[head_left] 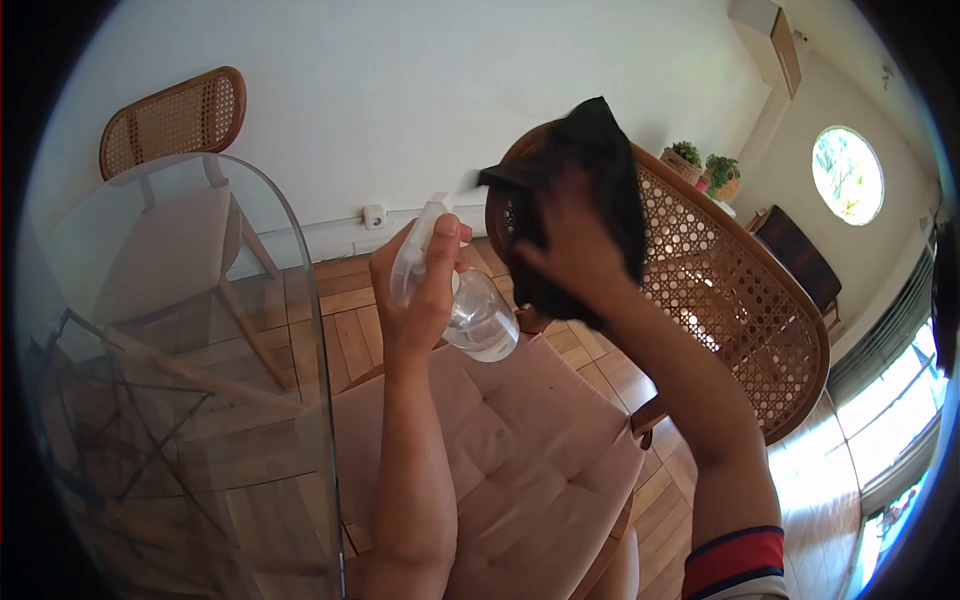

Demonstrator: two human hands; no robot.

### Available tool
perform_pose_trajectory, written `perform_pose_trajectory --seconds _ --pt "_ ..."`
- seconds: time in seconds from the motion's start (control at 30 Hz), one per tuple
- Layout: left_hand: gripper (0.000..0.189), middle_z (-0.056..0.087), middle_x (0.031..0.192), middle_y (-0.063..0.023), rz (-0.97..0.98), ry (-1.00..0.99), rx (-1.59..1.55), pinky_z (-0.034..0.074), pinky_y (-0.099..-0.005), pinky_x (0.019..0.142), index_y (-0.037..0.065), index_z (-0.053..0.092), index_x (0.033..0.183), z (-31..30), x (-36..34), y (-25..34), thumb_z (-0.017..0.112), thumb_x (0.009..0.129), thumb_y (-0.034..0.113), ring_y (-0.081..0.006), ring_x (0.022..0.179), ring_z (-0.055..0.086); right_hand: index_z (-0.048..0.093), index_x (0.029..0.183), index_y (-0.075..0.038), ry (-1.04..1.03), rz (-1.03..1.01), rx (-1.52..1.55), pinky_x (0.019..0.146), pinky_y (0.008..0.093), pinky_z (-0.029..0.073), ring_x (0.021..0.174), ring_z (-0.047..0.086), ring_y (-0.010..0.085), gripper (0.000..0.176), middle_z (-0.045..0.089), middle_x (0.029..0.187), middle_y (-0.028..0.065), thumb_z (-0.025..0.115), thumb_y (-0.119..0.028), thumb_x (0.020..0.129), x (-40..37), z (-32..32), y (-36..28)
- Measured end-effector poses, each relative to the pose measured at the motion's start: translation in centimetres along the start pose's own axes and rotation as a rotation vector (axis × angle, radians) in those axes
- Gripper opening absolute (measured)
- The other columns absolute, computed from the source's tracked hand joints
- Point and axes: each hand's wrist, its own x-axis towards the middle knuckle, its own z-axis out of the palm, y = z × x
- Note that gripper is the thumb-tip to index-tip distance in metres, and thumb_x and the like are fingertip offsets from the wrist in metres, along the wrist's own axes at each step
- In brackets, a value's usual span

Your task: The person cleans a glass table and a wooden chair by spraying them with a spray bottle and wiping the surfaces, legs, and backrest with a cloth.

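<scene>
A clear spray bottle [482, 318] with a white trigger head and some liquid inside is gripped in my left hand [420, 275], above the seat of a chair. My right hand [575, 250] has a black cloth [610, 190] against the left part of the chair's woven cane backrest [720, 270]. Motion blurs the cloth and the fingers a little. The cloth covers part of the wooden frame. Below both hands is the tufted pink seat cushion [500, 450].
On the left stands a glass-topped table [312, 330], with another cane-backed chair [175, 115] beyond it. A wall socket [374, 216] is behind my left hand. Potted plants [720, 172] and a dark chair [797, 255] are at the back right. The floor is wooden parquet [655, 510].
</scene>
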Motion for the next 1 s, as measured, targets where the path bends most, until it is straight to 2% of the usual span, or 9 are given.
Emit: perform_pose_trajectory --seconds 0.07,0.1,0.17,0.33,0.53,0.67,0.73,0.93,1.0 --pt "0.042 0.058 0.065 -0.0011 0.001 0.033 0.036 0.041 -0.0246 0.056 -0.002 0.068 0.084 -0.1 0.1 0.0 0.061 0.096 0.037 -0.0085 0.060 0.053 0.056 0.124 0.007 -0.103 0.374 -0.128 0.110 0.0617 0.026 0.129 0.042 0.0500 0.073 0.052 0.132 0.0308 0.052 -0.057 0.091 1.8 -3.1 3.2" --pt "0.042 0.058 0.065 -0.0011 0.004 0.026 0.040 0.041 -0.0246 0.056 -0.002 0.068 0.084 0.0 0.1 -0.1 0.061 0.096 0.037 -0.0085 0.060 0.053 0.063 0.113 0.003 0.166 0.420 -0.333 0.107 0.0593 0.031 0.123 0.049 0.0448 0.066 0.057 0.124 0.0279 0.052 -0.058 0.091 3.7 -3.1 4.4" --pt "0.041 0.058 0.064 -0.0011 0.072 0.017 0.109 0.041 -0.0247 0.056 -0.003 0.068 0.083 0.3 0.0 -0.2 0.062 0.096 0.036 -0.0086 0.060 0.053 0.066 0.104 0.000 0.047 0.603 0.028 0.103 0.0575 0.034 0.116 0.055 0.0371 0.058 0.063 0.113 0.0218 0.051 -0.055 0.092 8.3 -2.3 3.9" --pt "0.039 0.059 0.065 -0.0020 0.043 0.072 0.092 0.039 -0.0249 0.055 -0.003 0.068 0.083 1.0 -0.1 0.4 0.064 0.095 0.035 -0.0085 0.061 0.053 0.063 0.125 -0.009 0.073 0.008 -0.173 0.114 0.0651 0.015 0.135 0.039 0.0372 0.057 0.057 0.134 0.0126 0.055 -0.051 0.087 7.5 2.0 -1.7" --pt "0.039 0.058 0.065 -0.0018 0.141 0.031 0.217 0.040 -0.0254 0.055 -0.003 0.066 0.080 1.2 -0.5 0.6 0.064 0.095 0.034 -0.0081 0.062 0.052 0.049 0.143 -0.017 -0.047 -0.186 -0.013 0.116 0.0648 0.011 0.145 0.022 0.0398 0.068 0.033 0.155 0.0099 0.060 -0.049 0.084 -0.7 0.7 -2.9" --pt "0.039 0.055 0.063 -0.0007 0.163 0.084 0.130 0.037 -0.0257 0.053 -0.002 0.064 0.077 1.7 -0.6 0.9 0.064 0.095 0.033 -0.0079 0.059 0.049 0.049 0.142 -0.015 0.024 -0.152 -0.265 0.116 0.0653 0.009 0.145 0.022 0.0415 0.065 0.040 0.151 0.0122 0.060 -0.045 0.086 -5.3 1.0 -3.6" --pt "0.039 0.055 0.062 -0.0001 0.126 0.056 0.182 0.037 -0.0259 0.052 -0.001 0.063 0.075 1.3 -0.7 0.9 0.064 0.095 0.033 -0.0084 0.057 0.049 0.047 0.145 -0.017 -0.525 -0.007 -0.193 0.114 0.0681 0.009 0.145 0.019 0.0437 0.068 0.042 0.150 0.0150 0.061 -0.049 0.085 -7.6 -0.9 -3.5" --pt "0.034 0.054 0.063 0.0001 0.135 0.030 0.139 0.038 -0.0258 0.054 0.000 0.061 0.075 1.3 -1.0 1.4 0.064 0.095 0.027 -0.0072 0.060 0.048 0.060 0.131 -0.007 -0.039 0.213 0.080 0.109 0.0751 0.006 0.140 0.025 0.0512 0.064 0.054 0.138 0.0188 0.050 -0.056 0.091 -7.5 -1.3 -0.8" --pt "0.033 0.054 0.063 0.0002 0.122 0.020 0.128 0.037 -0.0259 0.054 -0.001 0.061 0.075 1.5 -0.9 1.4 0.064 0.095 0.025 -0.0069 0.061 0.047 0.064 0.123 -0.005 -0.315 0.319 0.101 0.109 0.0741 0.009 0.135 0.035 0.0479 0.063 0.060 0.127 0.0211 0.048 -0.058 0.092 -1.6 -1.8 -1.0"
